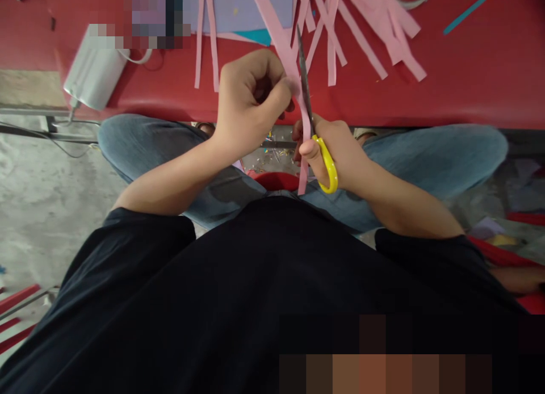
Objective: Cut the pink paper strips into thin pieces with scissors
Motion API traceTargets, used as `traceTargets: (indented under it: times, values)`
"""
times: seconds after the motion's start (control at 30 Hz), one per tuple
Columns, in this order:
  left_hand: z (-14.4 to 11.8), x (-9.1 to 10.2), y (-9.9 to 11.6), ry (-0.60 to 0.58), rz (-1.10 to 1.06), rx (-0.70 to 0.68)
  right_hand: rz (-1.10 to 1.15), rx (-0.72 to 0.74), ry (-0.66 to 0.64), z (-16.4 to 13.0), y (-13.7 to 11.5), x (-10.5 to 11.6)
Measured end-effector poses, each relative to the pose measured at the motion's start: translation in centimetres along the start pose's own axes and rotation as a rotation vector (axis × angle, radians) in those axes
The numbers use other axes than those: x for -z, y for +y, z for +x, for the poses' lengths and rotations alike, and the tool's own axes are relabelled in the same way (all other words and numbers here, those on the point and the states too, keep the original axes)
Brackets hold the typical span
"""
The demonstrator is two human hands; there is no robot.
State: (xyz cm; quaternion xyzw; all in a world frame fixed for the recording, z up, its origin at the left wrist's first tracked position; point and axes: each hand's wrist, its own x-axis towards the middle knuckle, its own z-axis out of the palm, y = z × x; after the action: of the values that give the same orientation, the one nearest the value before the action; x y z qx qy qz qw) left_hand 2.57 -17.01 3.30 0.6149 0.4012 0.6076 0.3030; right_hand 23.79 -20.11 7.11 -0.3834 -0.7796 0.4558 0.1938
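My left hand [255, 93] pinches a long pink paper strip [276, 28] between thumb and fingers, just over the table's near edge. In my right hand [336, 150] is a pair of scissors [327, 166] with yellow handles, my thumb through one loop. Their blades [305, 79] point away from me and lie along the strip's right side. The strip's narrow lower end [303, 181] hangs down past my right thumb. Whether the blades are fully closed on the paper is hard to make out.
Several cut pink strips [366, 33] lie across the red table [460, 87]. Lilac sheets [238, 8] lie at the back, with a teal strip [470, 11] to the right. A white power bank [97, 67] with a cable sits at the left edge. Paper scraps litter the floor.
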Motion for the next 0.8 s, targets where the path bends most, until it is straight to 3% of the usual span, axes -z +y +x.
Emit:
traceTargets:
  times: [0.17,0.57,0.8]
  values:
    - [0.03,0.03,0.29,-0.014,0.002,0.064,-0.002,-0.006,0.0,-0.04,-0.14,0.06]
    - [0.21,-0.28,0.54,0.059,-0.071,-0.053,-0.048,-0.003,0.014,-0.12,-0.55,0.09]
    - [0.51,-0.06,0.78,0.003,-0.207,-0.038,-0.107,0.014,0.071,-0.05,-0.37,-0.25]
